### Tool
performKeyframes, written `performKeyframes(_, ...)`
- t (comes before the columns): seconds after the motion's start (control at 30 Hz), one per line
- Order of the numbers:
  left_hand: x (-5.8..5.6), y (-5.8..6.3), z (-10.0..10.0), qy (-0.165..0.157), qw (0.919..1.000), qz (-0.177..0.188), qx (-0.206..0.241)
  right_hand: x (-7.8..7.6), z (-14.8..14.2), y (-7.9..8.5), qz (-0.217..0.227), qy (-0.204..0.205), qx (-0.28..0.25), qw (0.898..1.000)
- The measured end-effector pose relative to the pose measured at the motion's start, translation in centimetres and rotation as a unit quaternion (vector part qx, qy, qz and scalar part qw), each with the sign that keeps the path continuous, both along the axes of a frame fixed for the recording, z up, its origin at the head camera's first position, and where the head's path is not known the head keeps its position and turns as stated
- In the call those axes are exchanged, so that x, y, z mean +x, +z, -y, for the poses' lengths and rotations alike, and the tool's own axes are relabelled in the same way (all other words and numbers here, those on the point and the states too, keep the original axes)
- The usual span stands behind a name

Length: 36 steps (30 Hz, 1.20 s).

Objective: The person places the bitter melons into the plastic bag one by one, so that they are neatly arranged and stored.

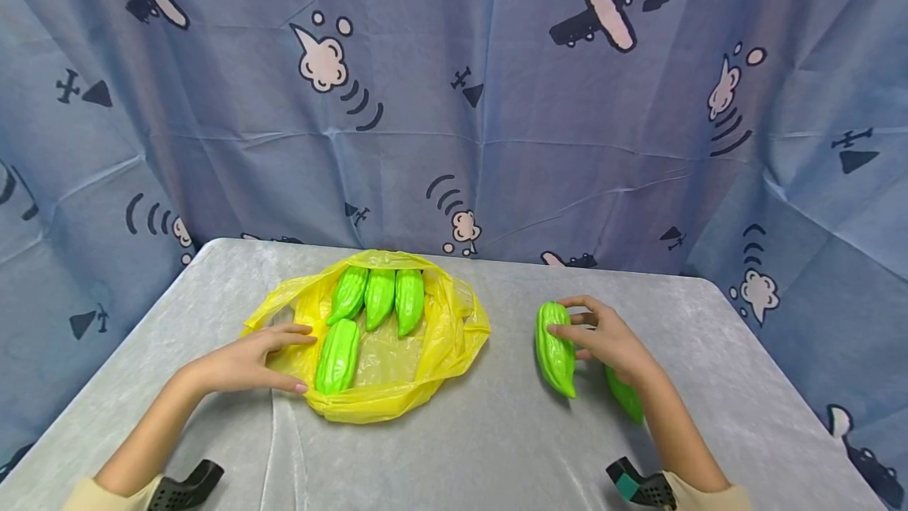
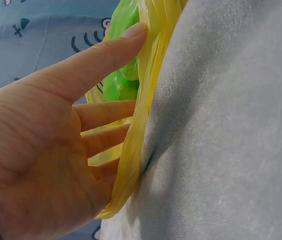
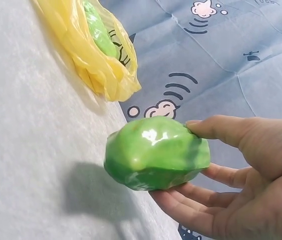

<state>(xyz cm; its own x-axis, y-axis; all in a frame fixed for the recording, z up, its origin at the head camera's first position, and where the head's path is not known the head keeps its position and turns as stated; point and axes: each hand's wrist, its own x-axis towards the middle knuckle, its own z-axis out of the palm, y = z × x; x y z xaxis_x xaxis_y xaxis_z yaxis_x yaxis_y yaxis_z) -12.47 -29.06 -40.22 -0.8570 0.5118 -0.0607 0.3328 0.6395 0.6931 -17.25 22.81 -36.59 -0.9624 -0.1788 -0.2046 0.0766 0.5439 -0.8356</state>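
A yellow plastic bag (image 1: 443, 369) lies with its mouth open on the table, and several glossy green ridged gourds (image 1: 336, 357) are inside. My left hand (image 1: 244, 361) is at the bag's left side, fingers inside the rim and spread wide from the thumb. In the left wrist view, that thumb touches the bag's edge (image 2: 153, 55). To the right of the bag, my right hand (image 1: 603, 337) grips another green ridged gourd (image 3: 155, 155) between thumb and fingers, its pointed end towards me. The right wrist view shows it raised off the table, casting a shadow.
One more green gourd (image 1: 624, 397) lies on the table, partly hidden beneath my right forearm. A light grey cloth (image 1: 454, 464) covers the table. Behind it hangs a blue curtain (image 1: 426, 101) printed with planes.
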Motion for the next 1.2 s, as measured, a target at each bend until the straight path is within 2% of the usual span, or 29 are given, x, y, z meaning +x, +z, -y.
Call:
performKeyframes(0.67,0.0,-0.2,0.1,0.005,1.0000,-0.006,0.001,0.5,1.8,0.3,-0.004,-0.011,-0.050,0.999)
performKeyframes(1.2,-0.1,-0.2,0.1,0.003,1.0000,-0.003,0.002,0.3,4.8,1.1,0.010,-0.019,-0.058,0.998)
